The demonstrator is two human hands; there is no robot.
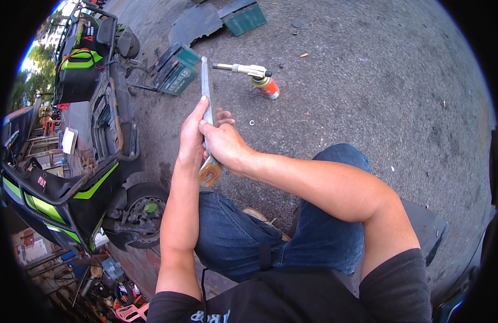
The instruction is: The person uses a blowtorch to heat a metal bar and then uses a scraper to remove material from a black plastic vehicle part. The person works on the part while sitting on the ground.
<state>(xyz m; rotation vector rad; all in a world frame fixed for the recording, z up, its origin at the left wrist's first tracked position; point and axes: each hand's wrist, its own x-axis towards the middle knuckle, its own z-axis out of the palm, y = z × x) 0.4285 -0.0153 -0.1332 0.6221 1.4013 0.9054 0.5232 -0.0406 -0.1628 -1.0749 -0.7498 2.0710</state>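
Note:
Both hands grip a long, narrow grey metal piece (207,87), held up before me and seen nearly edge-on. Its near end (210,174) is orange-brown with an opening through it; whether that is rust or another material, I cannot tell. My left hand (192,127) wraps it from the left, thumb lying along the edge and fingertips showing on the far side. Just below, my right hand (229,145) clasps it from the right. A gas blowtorch (251,70) on a red and gold canister (268,88) stands on the ground beyond, its nozzle towards the piece; no flame is visible.
To my left stands a black and green electric scooter (108,133) with its body opened up. Teal-cased batteries (176,74) lie beside it, with another battery (244,18) and a dark panel (196,24) farther off. A small ring (252,122) lies on the asphalt (354,89).

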